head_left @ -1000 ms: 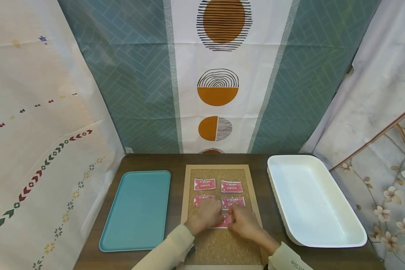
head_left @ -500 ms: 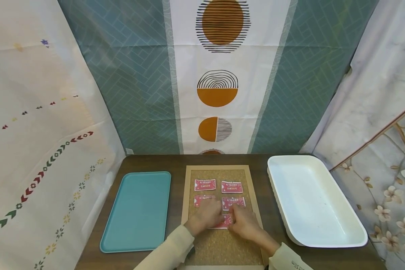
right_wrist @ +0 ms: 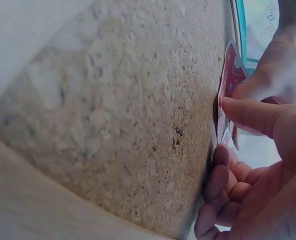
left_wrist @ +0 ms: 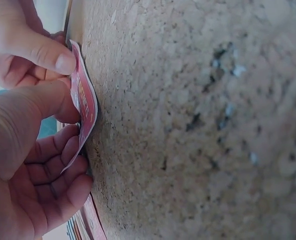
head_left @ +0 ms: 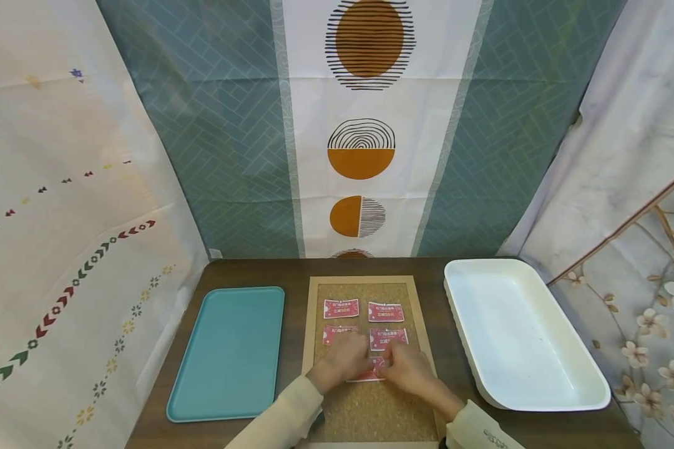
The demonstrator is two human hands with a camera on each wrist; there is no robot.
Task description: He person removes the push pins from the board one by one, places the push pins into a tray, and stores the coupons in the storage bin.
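A pink-red paper coupon (head_left: 366, 370) with white print lies low on the cork board (head_left: 387, 415), partly covered by both hands. My left hand (head_left: 345, 357) holds its left part; in the left wrist view the thumb is on its face and curled fingers are at its edge. The coupon (left_wrist: 88, 102) bows away from the cork there. My right hand (head_left: 410, 369) pinches the other side, its thumb (right_wrist: 250, 114) on the coupon (right_wrist: 231, 70). Whether a pin is between the fingers cannot be seen. Several similar coupons (head_left: 386, 312) are fixed above in two columns.
A teal tray (head_left: 227, 355) lies left of the board on the dark wooden table (head_left: 297, 293). To the right stands a deep white tub (head_left: 522, 330). Patterned curtains (head_left: 241, 156) hang behind and at both sides.
The head view tilts up very slightly. Both hands stay at the same coupon, with only a slight shift of the right fingers.
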